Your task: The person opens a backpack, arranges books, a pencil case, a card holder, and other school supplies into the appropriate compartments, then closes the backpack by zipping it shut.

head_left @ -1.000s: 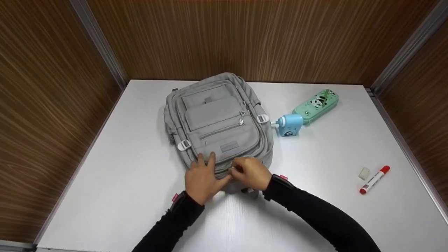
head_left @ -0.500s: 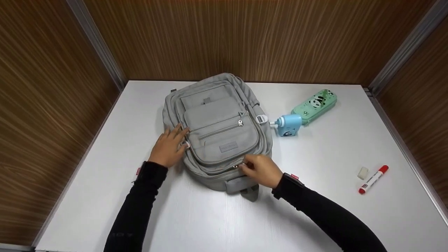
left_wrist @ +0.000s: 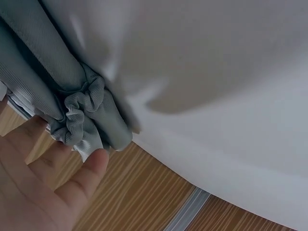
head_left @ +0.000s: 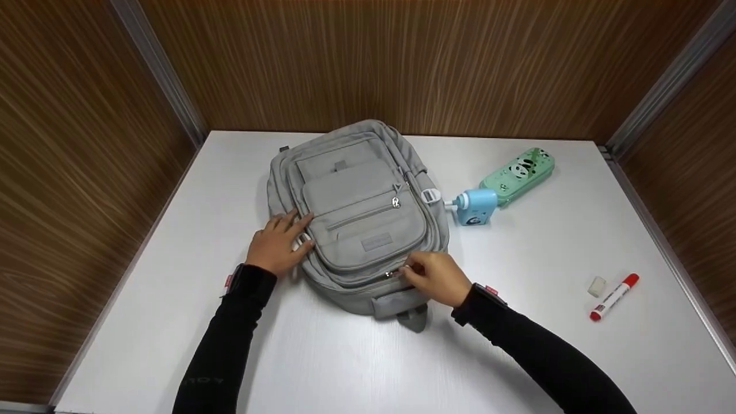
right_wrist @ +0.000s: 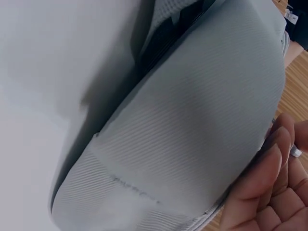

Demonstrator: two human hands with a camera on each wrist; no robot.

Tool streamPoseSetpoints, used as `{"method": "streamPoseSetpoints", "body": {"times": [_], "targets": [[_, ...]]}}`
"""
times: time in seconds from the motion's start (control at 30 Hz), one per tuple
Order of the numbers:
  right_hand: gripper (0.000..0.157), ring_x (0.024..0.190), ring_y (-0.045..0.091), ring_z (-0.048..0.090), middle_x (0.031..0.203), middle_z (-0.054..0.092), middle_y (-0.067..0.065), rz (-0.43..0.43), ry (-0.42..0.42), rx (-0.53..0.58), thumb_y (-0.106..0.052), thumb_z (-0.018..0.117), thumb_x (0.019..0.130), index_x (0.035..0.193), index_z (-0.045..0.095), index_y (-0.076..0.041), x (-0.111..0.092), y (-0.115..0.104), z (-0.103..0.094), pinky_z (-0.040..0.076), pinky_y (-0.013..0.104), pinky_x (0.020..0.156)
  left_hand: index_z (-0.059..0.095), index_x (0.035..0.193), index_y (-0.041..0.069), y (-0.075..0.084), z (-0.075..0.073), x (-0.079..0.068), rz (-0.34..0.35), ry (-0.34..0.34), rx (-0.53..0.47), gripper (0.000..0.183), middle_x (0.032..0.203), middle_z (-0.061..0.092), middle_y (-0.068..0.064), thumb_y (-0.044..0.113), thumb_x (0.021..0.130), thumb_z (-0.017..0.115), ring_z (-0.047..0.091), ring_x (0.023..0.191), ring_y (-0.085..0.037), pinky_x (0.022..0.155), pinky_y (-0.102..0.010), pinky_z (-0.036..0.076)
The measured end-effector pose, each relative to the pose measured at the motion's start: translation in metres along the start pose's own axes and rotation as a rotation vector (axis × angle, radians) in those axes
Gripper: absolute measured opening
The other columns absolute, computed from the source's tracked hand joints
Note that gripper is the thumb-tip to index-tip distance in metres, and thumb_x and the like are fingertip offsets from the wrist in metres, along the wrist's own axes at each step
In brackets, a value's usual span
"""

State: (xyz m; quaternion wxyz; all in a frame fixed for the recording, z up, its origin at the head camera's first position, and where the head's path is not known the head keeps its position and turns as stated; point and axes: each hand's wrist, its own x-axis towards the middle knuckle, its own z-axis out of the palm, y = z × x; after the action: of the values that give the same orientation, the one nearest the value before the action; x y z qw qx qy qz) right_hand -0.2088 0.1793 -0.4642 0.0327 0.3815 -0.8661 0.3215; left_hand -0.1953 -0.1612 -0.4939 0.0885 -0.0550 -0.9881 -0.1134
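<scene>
Hands (head_left: 275, 245) (head_left: 440, 278) now parted — left against backpack (head_left: 356, 198), right pinching zipper (head_left: 390, 274).

We find a white table (head_left: 190, 241) carrying a grey backpack (head_left: 374, 218), front panel up. Right of the backpack we record a light-blue bottle (head_left: 478, 207) and a green panda-print case (head_left: 517, 175). Well apart from the backpack, front right, we note a small pale block (head_left: 597, 286) and a red-capped marker (head_left: 614, 297).

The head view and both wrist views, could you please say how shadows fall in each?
Head view: soft shadows on the table beside the left sleeve and right sleeve; left wrist: broad, soft shadow near the backpack; right wrist: dark shadow along the backpack's edge.
</scene>
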Motion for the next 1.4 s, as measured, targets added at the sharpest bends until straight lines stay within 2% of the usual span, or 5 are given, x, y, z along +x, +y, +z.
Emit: {"method": "streamPoseSetpoints", "body": {"times": [0.53, 0.73, 0.97, 1.2, 1.4], "targets": [[0.017, 0.049, 0.003, 0.043, 0.056, 0.049, -0.013, 0.052, 0.041, 0.019, -0.016, 0.062, 0.081, 0.066, 0.055, -0.017, 0.001, 0.011, -0.010, 0.038, 0.022, 0.044, 0.027, 0.138, 0.038, 0.010, 0.000, -0.014, -0.049, 0.013, 0.045, 0.064, 0.139, 0.034, -0.005, 0.068, 0.081, 0.034, 0.033, 0.117, -0.032, 0.080, -0.055, 0.032], [0.019, 0.048, 0.004, 0.041, 0.055, 0.047, -0.012, 0.069, 0.068, 0.003, -0.016, 0.061, 0.082, 0.064, 0.054, -0.018, 0.001, 0.016, -0.015, 0.035, 0.022, 0.044, 0.027, 0.138, 0.039, 0.012, -0.002, -0.020, -0.023, -0.004, 0.093, 0.068, 0.136, 0.037, -0.004, 0.071, 0.078, 0.034, 0.037, 0.108, -0.035, 0.075, -0.052, 0.036], [0.019, 0.049, 0.007, 0.043, 0.056, 0.048, -0.009, 0.143, 0.109, -0.006, -0.016, 0.062, 0.081, 0.065, 0.054, -0.017, -0.003, 0.013, -0.017, 0.036, 0.024, 0.044, 0.024, 0.138, 0.040, 0.006, -0.006, -0.023, 0.031, -0.052, 0.063, 0.077, 0.138, 0.035, -0.006, 0.077, 0.072, 0.035, 0.039, 0.100, -0.035, 0.075, -0.050, 0.037], [0.017, 0.051, 0.007, 0.045, 0.058, 0.050, -0.009, 0.155, 0.130, -0.013, -0.016, 0.063, 0.081, 0.066, 0.055, -0.017, -0.006, 0.017, -0.020, 0.037, 0.025, 0.046, 0.021, 0.139, 0.041, 0.009, -0.011, -0.030, 0.043, -0.118, 0.044, 0.095, 0.137, 0.033, -0.008, 0.083, 0.057, 0.045, 0.037, 0.089, -0.028, 0.069, -0.040, 0.038], [0.018, 0.050, 0.006, 0.043, 0.057, 0.048, -0.010, 0.145, 0.121, -0.018, -0.014, 0.062, 0.080, 0.064, 0.054, -0.017, -0.010, 0.013, -0.020, 0.036, 0.024, 0.045, 0.022, 0.138, 0.041, 0.011, -0.009, -0.033, 0.069, -0.076, 0.054, 0.097, 0.132, 0.037, -0.007, 0.075, 0.055, 0.059, 0.036, 0.086, -0.026, 0.068, -0.036, 0.038]]}}
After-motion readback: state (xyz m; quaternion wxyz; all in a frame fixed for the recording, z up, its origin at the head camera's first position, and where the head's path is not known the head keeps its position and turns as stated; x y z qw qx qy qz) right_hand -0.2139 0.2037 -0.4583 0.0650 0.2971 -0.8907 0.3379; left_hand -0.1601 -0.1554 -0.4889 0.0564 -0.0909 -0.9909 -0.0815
